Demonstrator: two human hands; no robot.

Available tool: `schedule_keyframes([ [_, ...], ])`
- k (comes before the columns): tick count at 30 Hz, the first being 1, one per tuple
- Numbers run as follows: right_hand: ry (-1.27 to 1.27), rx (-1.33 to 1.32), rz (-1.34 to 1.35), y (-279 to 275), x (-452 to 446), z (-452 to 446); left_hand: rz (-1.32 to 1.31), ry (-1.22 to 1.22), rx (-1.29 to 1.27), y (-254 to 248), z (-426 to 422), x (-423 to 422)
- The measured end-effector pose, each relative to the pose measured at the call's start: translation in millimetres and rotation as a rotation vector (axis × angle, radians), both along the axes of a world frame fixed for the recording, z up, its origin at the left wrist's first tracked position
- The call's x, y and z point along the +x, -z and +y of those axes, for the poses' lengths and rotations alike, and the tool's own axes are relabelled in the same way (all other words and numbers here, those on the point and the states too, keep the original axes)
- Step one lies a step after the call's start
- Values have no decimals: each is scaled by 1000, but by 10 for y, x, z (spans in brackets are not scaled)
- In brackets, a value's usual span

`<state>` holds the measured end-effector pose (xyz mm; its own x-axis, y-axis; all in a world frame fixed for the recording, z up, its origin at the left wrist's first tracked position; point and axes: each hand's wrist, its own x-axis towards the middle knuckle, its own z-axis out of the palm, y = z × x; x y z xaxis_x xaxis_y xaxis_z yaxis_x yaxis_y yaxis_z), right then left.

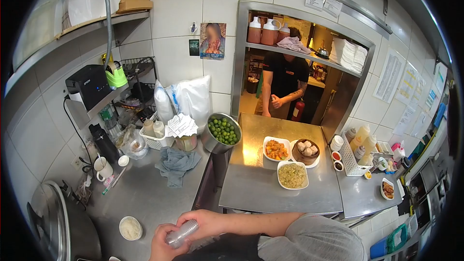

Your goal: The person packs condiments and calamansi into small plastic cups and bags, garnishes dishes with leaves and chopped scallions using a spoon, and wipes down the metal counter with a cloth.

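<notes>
Clamping a clear plastic stack [180,236] between left hand [162,245] and right hand [202,223] near the counter's [145,191] right edge, possibly risking buckling or slipping if squeezed unevenly.

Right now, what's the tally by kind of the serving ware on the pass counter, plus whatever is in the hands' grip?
White bowls of food: 2
Round steamer of dumplings: 1
White plate under the steamer: 1
Clear plastic stack, held in both hands: 1
Total: 5
</notes>
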<state>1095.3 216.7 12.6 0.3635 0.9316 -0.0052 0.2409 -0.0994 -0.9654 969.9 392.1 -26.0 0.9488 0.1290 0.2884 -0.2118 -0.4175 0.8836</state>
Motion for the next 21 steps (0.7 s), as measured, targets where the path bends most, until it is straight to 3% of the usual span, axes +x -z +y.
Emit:
schedule_keyframes([
  [7, -42, 49, -14, 2, 49, -78, -21, 19, 126, -205, -117, -1],
  [14, 36, 10, -66, 3, -3, -90, 1, -25, 78, -106, -113, 2],
  [21, -77, 37, 18, 18, 66, -54, -9, -22, 116, -179, -85, -93],
])
